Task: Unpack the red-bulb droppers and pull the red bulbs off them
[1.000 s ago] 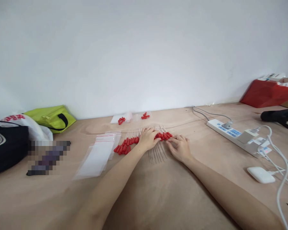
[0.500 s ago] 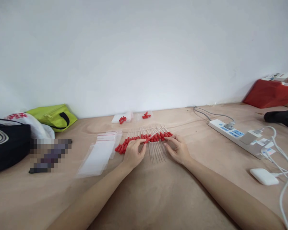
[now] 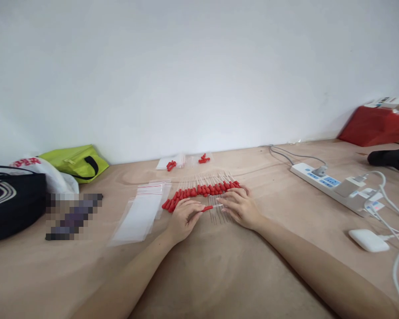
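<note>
Between the thumb and fingers of my left hand [image 3: 185, 218] is the red rubber bulb of a glass dropper [image 3: 207, 208], lying almost level. Its clear tube points right, into the fingers of my right hand [image 3: 241, 207], which are closed round the tube; the tip is hidden. Just beyond both hands lies a row of droppers with red bulbs [image 3: 204, 190], their tubes pointing toward the wall. Under and beside my right fingers lie several bare glass tubes [image 3: 214, 217], partly covered by the hand.
Clear zip bags [image 3: 139, 212] lie left of my left hand. Further back, small bags hold loose red bulbs [image 3: 171, 165] [image 3: 204, 158]. A power strip [image 3: 329, 186] with cables and a white charger case [image 3: 368, 240] lie at right. Bags [image 3: 15, 204] stand at far left.
My left hand has brought the dropper nearer and lower, off the row of red bulbs. My right hand has moved slightly left from the row's right end and closed on the dropper's tube.
</note>
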Tool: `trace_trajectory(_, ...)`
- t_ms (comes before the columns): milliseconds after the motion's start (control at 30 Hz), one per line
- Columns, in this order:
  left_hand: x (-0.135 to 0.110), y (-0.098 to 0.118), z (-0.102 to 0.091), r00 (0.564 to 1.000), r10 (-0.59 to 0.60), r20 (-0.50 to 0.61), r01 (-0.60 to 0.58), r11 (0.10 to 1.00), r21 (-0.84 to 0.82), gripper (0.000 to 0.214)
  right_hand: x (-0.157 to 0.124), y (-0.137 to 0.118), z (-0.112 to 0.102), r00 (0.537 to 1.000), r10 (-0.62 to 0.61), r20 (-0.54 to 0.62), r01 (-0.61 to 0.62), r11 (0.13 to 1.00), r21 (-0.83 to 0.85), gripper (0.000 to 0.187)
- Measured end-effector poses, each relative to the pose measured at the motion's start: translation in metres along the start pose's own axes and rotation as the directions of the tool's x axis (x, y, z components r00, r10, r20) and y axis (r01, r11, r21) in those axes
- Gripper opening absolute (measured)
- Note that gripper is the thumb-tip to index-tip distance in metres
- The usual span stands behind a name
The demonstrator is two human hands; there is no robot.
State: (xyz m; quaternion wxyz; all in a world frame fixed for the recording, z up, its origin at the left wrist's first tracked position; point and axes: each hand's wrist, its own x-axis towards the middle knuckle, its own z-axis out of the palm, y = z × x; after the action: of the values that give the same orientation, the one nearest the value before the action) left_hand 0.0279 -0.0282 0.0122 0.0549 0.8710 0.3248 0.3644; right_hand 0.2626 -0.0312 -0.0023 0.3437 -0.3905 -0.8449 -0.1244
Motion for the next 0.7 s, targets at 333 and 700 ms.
trace_trajectory(333, 0.005, 0.010, 0.003, 0.996, -0.030, 0.087, 0.014, 0.984, 0.177, 0.034, 0.002, -0.011, 0.001, 0.999, -0.044, -0.011, 0.044, 0.999, 0.017, 0.021)
trace_trajectory(700, 0.005, 0.012, 0.008, 0.995, 0.043, 0.093, -0.065, 0.967, 0.247, 0.018, 0.000, -0.014, -0.001, 0.994, -0.109, -0.007, 0.109, 0.994, -0.020, 0.019)
